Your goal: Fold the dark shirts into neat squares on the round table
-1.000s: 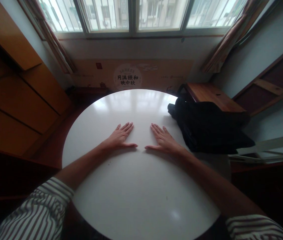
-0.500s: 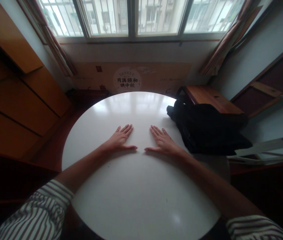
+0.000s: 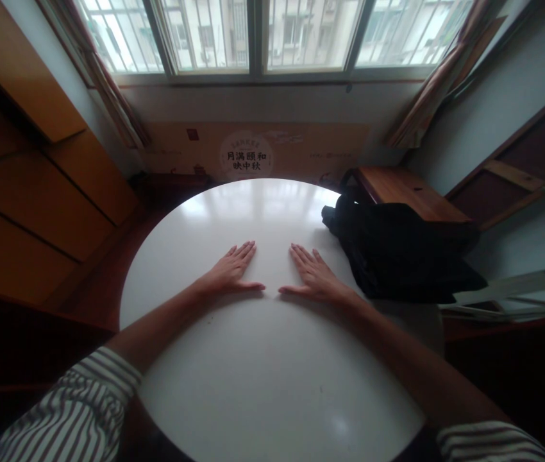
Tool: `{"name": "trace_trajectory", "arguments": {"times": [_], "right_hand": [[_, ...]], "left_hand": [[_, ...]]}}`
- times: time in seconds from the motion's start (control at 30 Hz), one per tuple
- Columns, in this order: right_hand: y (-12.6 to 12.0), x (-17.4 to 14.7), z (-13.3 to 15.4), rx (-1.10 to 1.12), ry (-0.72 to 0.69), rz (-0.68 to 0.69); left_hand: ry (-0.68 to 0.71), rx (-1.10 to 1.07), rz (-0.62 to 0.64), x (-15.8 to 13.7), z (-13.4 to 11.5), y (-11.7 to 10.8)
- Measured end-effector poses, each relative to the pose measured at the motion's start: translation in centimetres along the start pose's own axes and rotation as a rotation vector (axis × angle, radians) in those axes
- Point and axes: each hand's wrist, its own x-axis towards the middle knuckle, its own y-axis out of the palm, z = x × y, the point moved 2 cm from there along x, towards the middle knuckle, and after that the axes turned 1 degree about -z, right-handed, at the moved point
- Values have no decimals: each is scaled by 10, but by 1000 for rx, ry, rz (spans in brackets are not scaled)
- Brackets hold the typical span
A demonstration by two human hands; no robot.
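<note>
My left hand lies flat, palm down, on a glossy white round table. Its fingers point away from me and its thumb stretches to the right. Mirroring it, my right hand rests palm down on the same tabletop, thumb toward the left. A small gap separates the two thumb tips. Neither hand holds anything. To the right of my right hand, a black cloth item, perhaps a bag or garment, lies in a heap over the table's right edge.
Behind the heap stands a brown wooden stool or small table. Orange-brown cabinets line the left side. Beyond the table, a printed cardboard panel leans below a barred window with curtains at its sides.
Both hands stay in place on the table. The whole view has shifted down very slightly.
</note>
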Motion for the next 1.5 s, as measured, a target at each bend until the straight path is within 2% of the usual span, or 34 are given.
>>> {"name": "trace_trajectory", "arguments": {"times": [0.27, 0.37, 0.43, 0.53, 0.6, 0.67, 0.77, 0.87, 0.97, 1.03, 1.13, 1.27, 1.33, 1.4, 1.43, 1.5], "right_hand": [[4, 0, -2, -20, 5, -11], [4, 1, -3, 10, -18, -81], [1, 2, -2, 97, -47, -186], [-6, 3, -3, 264, -19, -456], [-8, 3, -4, 333, -2, -580], [-6, 4, -6, 366, -41, -564], [0, 6, -9, 364, -102, -452], [1, 8, -8, 318, -96, -405], [-12, 7, -4, 249, -69, -380], [-31, 4, -3, 201, -45, -384], [-70, -10, -11, 68, 79, -415], [-110, -44, -46, -353, 481, -370], [-113, -64, -68, -488, 694, -349], [-105, -81, -85, -536, 827, -356], [-99, -87, -91, -545, 845, -369], [-87, -93, -97, -544, 793, -405]], "left_hand": [[3, -2, -7, 1, 1, 2], [15, -36, -77, 2, -1, 1], [33, -95, -195, 2, -3, 1], [1, -232, -440, 1, 0, 2], [2, -311, -502, 0, 3, 5], [28, -358, -495, 1, 5, 8], [1, -393, -528, 0, 8, 7], [-9, -405, -521, 0, 7, 6], [22, -385, -471, 0, 7, 9], [41, -368, -450, 0, 8, 11], [64, -362, -435, 2, 9, 15], [98, -357, -444, 4, 9, 15], [114, -353, -438, 5, 8, 14], [136, -354, -421, 5, 6, 12], [148, -356, -414, 6, 6, 12], [166, -362, -404, 6, 5, 11]]}}
